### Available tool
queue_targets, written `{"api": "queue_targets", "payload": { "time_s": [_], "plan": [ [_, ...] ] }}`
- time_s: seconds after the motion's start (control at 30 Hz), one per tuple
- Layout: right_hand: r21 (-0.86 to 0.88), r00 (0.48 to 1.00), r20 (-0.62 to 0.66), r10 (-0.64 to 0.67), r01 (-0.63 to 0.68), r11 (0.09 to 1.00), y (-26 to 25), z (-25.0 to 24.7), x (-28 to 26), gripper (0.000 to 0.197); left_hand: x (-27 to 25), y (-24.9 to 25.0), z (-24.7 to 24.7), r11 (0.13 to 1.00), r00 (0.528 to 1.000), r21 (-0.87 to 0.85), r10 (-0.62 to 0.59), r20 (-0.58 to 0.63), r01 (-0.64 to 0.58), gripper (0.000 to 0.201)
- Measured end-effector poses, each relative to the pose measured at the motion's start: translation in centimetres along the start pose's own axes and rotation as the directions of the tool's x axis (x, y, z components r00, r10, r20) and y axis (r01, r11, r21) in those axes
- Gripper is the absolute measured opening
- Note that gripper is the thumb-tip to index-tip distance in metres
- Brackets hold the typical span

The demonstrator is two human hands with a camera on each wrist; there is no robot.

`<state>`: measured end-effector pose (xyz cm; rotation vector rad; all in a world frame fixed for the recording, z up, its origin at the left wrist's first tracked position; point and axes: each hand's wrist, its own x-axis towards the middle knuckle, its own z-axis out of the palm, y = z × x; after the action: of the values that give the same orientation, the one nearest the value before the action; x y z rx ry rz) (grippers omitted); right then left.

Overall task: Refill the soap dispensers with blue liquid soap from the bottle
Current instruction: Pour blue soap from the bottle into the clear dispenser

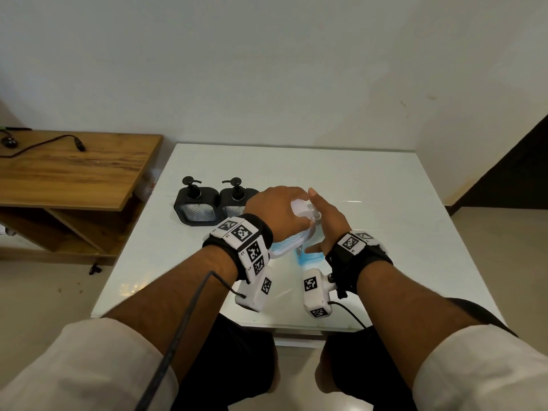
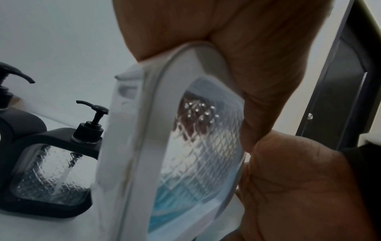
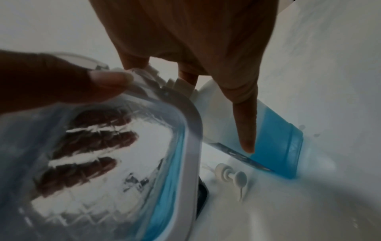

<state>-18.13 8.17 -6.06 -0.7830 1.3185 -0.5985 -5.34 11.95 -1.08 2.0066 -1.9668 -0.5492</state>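
Note:
My left hand grips a white-framed clear soap dispenser, tilted above the table, with no pump on its neck. Blue soap pools in its lower corner; my left fingers show through its patterned wall. Just right of it stands the bottle of blue soap, its lower part blue. My right hand is above the bottle with fairly straight fingers; fingertips touch the ribbed white cap, and the thumb lies along the bottle's side. A white pump head lies on the table.
Two black-framed dispensers with pumps on stand side by side at the left of the white table. A wooden bench with a black cable lies further left. My knees are under the table's near edge.

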Motion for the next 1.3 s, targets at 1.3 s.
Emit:
{"api": "queue_targets", "payload": {
  "time_s": [1.3],
  "plan": [
    [-0.007, 0.997, 0.070, -0.022, 0.022, 1.000, 0.7, -0.7, 1.3, 0.058, 0.2, -0.8, 0.4, 0.998, 0.999, -0.057, -0.031, -0.021, 0.029, 0.041]
  ]
}}
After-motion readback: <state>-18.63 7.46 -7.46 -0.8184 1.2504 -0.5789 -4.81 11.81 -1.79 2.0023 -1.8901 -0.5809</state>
